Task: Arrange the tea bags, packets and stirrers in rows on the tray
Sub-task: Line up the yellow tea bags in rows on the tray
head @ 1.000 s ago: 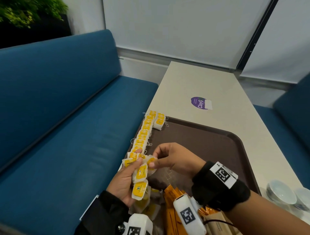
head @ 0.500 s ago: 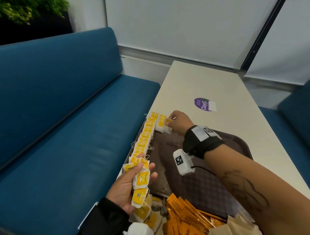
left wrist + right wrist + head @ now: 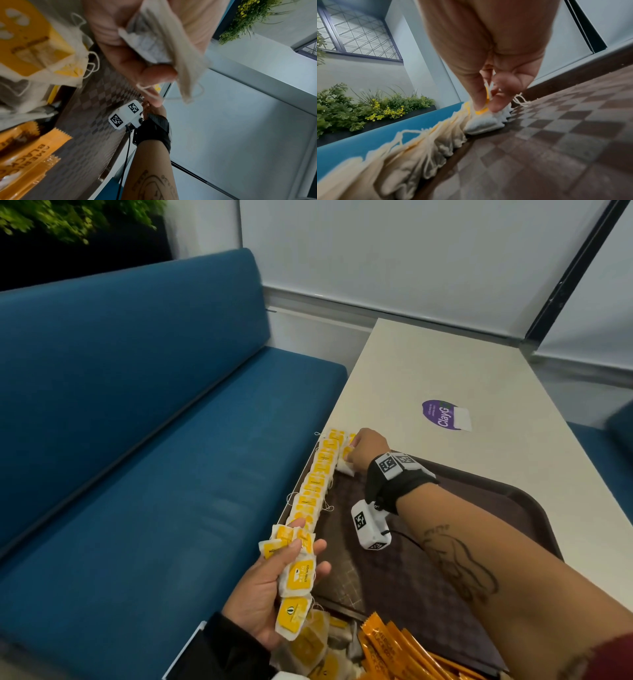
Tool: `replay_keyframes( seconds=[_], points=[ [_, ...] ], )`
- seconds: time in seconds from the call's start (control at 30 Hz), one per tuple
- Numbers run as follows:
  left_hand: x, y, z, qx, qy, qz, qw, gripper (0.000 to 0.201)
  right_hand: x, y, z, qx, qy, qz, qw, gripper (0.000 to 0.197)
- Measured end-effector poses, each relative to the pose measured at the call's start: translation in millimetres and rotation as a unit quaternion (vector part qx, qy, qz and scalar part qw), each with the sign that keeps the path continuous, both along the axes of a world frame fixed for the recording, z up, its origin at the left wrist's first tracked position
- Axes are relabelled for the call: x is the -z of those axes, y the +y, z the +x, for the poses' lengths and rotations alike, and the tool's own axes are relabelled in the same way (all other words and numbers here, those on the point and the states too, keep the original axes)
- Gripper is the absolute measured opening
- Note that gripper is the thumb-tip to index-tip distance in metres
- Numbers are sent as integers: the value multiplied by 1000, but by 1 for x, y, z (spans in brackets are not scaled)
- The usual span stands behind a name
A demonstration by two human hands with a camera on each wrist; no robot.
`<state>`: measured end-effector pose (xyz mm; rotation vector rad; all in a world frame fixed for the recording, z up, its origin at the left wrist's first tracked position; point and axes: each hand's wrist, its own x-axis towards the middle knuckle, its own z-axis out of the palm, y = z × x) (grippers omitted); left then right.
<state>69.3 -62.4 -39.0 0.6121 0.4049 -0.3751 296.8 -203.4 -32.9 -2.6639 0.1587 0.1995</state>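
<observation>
A brown tray (image 3: 513, 508) lies on the cream table. Along its left rim runs a row of yellow-tagged tea bags (image 3: 317, 481). At the tray's far left corner my right hand (image 3: 356, 450) pinches a tea bag (image 3: 485, 121) by its yellow tag, set down beside the row (image 3: 419, 148). My left hand (image 3: 274, 573) hovers at the tray's near left corner, gripping a bunch of tea bags (image 3: 294, 577); in the left wrist view the bunch (image 3: 164, 44) lies across the palm. More loose tea bags (image 3: 315, 645) and orange packets (image 3: 394, 652) lie at the tray's near edge.
A blue bench seat (image 3: 137, 491) runs along the table's left side, close to the tray rim. A purple round sticker (image 3: 442, 414) sits on the table (image 3: 428, 364) beyond the tray. Green plants (image 3: 359, 108) stand behind the bench.
My right hand took one tea bag from the bunch in the left hand, carried it to the tray's far left corner and now holds it down there. The left hand stayed put.
</observation>
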Motion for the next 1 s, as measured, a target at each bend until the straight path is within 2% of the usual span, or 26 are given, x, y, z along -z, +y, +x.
replay_keyframes(
  seconds=[0.07, 0.17, 0.27, 0.33, 0.43, 0.47, 0.57, 0.7, 0.87, 1.0],
  points=[
    [0, -1, 0, 1, 0, -2, 1000, 42, 0, -4, -2, 20, 7, 26, 999, 28],
    [0, -3, 1, 1, 1, -5, 1000, 42, 4, -8, -4, 50, 41, 67, 996, 68],
    [-1, -6, 2, 6, 0, -4, 1000, 43, 8, -5, -8, 52, 70, 92, 992, 80],
    [-1, -8, 1, 10, -3, -1, 1000, 43, 9, -3, -8, 43, 69, 88, 993, 71],
    [-2, -8, 0, 13, -3, 2, 1000, 43, 4, -1, -12, 23, 56, 62, 996, 41],
    [-2, -8, -1, 14, -3, 4, 1000, 44, 2, -1, -13, 18, 53, 51, 997, 38],
    [-2, -6, -3, 14, -3, 7, 1000, 46, -1, -1, -13, 19, 39, 47, 998, 34],
    [-2, -4, -4, 13, 0, 10, 1000, 47, -4, -4, -15, 54, 44, 98, 993, 45],
    [-4, -8, -6, 18, -7, 9, 1000, 43, -11, -11, -18, 87, 42, 146, 985, 29],
    [-6, -11, -9, 20, -12, 3, 1000, 42, -11, -15, -20, 79, 71, 231, 967, 25]
  ],
)
